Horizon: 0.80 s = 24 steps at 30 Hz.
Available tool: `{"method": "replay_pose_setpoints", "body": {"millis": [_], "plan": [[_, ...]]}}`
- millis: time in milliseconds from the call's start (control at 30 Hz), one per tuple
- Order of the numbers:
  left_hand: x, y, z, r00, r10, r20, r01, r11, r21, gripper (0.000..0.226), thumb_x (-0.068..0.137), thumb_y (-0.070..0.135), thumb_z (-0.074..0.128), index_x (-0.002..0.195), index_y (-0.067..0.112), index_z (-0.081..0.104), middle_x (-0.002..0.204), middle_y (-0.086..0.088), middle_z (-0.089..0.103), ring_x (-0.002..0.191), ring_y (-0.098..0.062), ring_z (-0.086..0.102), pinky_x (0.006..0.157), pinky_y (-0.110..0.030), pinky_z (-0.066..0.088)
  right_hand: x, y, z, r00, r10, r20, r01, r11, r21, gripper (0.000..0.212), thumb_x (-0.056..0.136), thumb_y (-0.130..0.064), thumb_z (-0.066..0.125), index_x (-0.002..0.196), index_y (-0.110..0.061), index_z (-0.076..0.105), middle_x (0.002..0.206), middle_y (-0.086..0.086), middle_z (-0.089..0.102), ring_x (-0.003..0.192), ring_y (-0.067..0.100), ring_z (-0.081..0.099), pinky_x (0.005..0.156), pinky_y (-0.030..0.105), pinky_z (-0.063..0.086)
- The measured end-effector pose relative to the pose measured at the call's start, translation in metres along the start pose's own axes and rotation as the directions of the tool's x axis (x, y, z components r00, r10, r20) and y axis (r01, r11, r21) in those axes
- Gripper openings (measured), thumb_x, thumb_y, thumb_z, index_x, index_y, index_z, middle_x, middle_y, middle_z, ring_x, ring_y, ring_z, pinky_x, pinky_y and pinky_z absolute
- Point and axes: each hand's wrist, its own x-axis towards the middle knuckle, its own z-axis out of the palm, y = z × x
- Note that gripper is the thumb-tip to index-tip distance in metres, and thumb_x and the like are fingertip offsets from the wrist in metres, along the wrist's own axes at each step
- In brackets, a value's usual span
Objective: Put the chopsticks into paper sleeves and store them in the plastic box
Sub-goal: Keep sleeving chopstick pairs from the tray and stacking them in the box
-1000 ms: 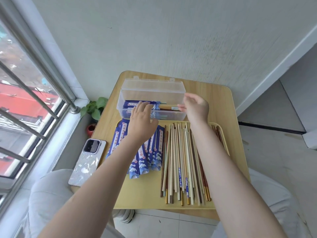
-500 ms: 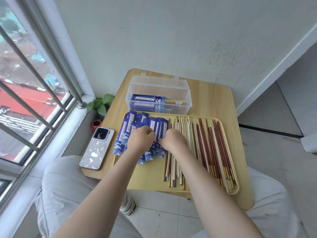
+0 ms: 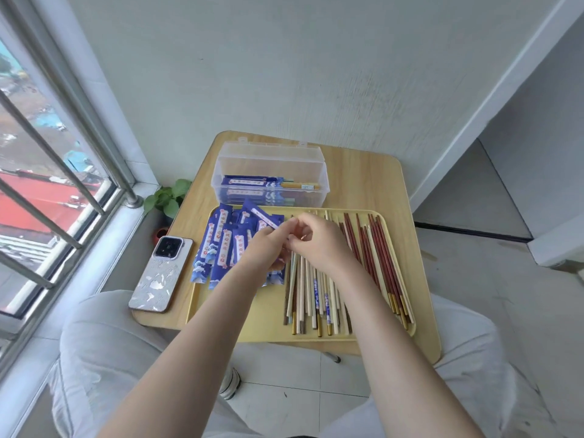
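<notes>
Head view: at frame centre a blue paper sleeve (image 3: 264, 220) is pinched by left hand (image 3: 265, 248) and right hand (image 3: 319, 245) fingertips, presumably for opening, between loose chopsticks (image 3: 319, 289) and plastic box (image 3: 270, 175).

Printed characters on the blue paper sleeves (image 3: 218, 248), too blurred to read.

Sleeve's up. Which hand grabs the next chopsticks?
Right hand, probably: it sits directly over the loose wooden chopsticks on the yellow tray, while the left hand holds the blue paper sleeve.
</notes>
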Motion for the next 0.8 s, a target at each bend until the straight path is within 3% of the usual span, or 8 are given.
{"method": "replay_pose_setpoints", "body": {"millis": [133, 300, 400, 500, 567, 633, 700, 800], "plan": [[-0.001, 0.002, 0.009, 0.999, -0.04, 0.035, 0.047, 0.975, -0.219, 0.022, 0.096, 0.014, 0.05, 0.104, 0.004, 0.067, 0.071, -0.009, 0.06, 0.049, -0.014, 0.053, 0.045, -0.023, 0.037, -0.007, 0.02, -0.012, 0.994, 0.102, 0.035, -0.106, 0.982, 0.155, 0.014, 0.085, -0.028, 0.077, 0.088, -0.021, 0.064, 0.092, -0.009, 0.069, 0.088, 0.01, 0.063, 0.079, 0.03, 0.05], [-0.005, 0.002, 0.01, 0.997, -0.029, 0.073, 0.05, 0.952, -0.302, 0.027, 0.098, 0.012, 0.05, 0.115, 0.001, 0.068, 0.067, -0.005, 0.058, 0.053, -0.014, 0.053, 0.049, -0.024, 0.039, -0.011, 0.037, -0.018, 0.988, 0.143, 0.056, -0.151, 0.968, 0.201, 0.028, 0.086, -0.03, 0.077, 0.111, -0.029, 0.065, 0.114, -0.003, 0.066, 0.099, 0.015, 0.067, 0.091, 0.042, 0.056], [-0.006, 0.002, 0.009, 0.994, -0.001, 0.11, 0.035, 0.951, -0.306, 0.028, 0.1, 0.015, 0.053, 0.12, 0.002, 0.067, 0.071, -0.004, 0.062, 0.057, -0.013, 0.057, 0.052, -0.024, 0.042, -0.013, 0.038, -0.023, 0.986, 0.151, 0.067, -0.163, 0.95, 0.267, 0.031, 0.089, -0.023, 0.074, 0.119, -0.02, 0.066, 0.109, 0.002, 0.069, 0.087, 0.014, 0.072, 0.087, 0.037, 0.059], [-0.011, 0.004, 0.012, 0.999, -0.02, 0.04, 0.026, 0.989, -0.144, 0.026, 0.1, 0.028, 0.059, 0.106, 0.006, 0.07, 0.071, -0.004, 0.069, 0.055, -0.014, 0.061, 0.053, -0.025, 0.047, -0.014, 0.041, -0.028, 0.986, 0.168, 0.014, -0.166, 0.955, 0.245, 0.029, 0.091, -0.019, 0.072, 0.118, -0.017, 0.066, 0.101, -0.002, 0.07, 0.082, 0.012, 0.071, 0.085, 0.034, 0.06], [-0.014, 0.003, 0.017, 0.992, 0.075, -0.102, -0.054, 0.981, 0.188, 0.036, 0.097, 0.041, 0.062, 0.087, 0.008, 0.071, 0.057, -0.001, 0.062, 0.046, -0.011, 0.054, 0.051, -0.025, 0.046, -0.013, 0.044, -0.031, 0.981, 0.188, -0.051, -0.174, 0.965, 0.196, 0.026, 0.091, -0.017, 0.072, 0.117, -0.018, 0.067, 0.098, -0.007, 0.069, 0.083, 0.01, 0.069, 0.085, 0.033, 0.058], [-0.011, -0.001, 0.02, 0.906, 0.368, -0.208, -0.212, 0.821, 0.53, 0.04, 0.093, 0.043, 0.065, 0.074, 0.009, 0.065, 0.057, 0.003, 0.056, 0.051, -0.01, 0.05, 0.055, -0.028, 0.043, -0.012, 0.049, -0.033, 0.978, 0.189, -0.087, -0.171, 0.97, 0.174, 0.024, 0.09, -0.016, 0.072, 0.113, -0.02, 0.068, 0.097, -0.008, 0.069, 0.085, 0.01, 0.068, 0.086, 0.036, 0.058], [-0.009, 0.0, 0.021, 0.761, 0.633, -0.137, -0.351, 0.582, 0.734, 0.025, 0.087, 0.04, 0.071, 0.084, 0.015, 0.066, 0.079, 0.007, 0.06, 0.074, -0.01, 0.053, 0.067, -0.029, 0.042, -0.012, 0.051, -0.036, 0.984, 0.166, -0.065, -0.151, 0.969, 0.194, 0.023, 0.089, -0.015, 0.073, 0.11, -0.021, 0.069, 0.097, -0.008, 0.069, 0.088, 0.011, 0.067, 0.088, 0.039, 0.058], [-0.002, 0.011, 0.025, 0.775, 0.585, 0.24, -0.496, 0.326, 0.805, 0.029, 0.088, 0.038, 0.071, 0.111, 0.022, 0.071, 0.1, 0.008, 0.062, 0.095, -0.011, 0.055, 0.081, -0.031, 0.044, -0.013, 0.054, -0.042, 0.991, 0.134, -0.016, -0.127, 0.965, 0.232, 0.022, 0.089, -0.016, 0.074, 0.108, -0.024, 0.071, 0.097, -0.007, 0.069, 0.092, 0.014, 0.067, 0.091, 0.041, 0.057]]}}
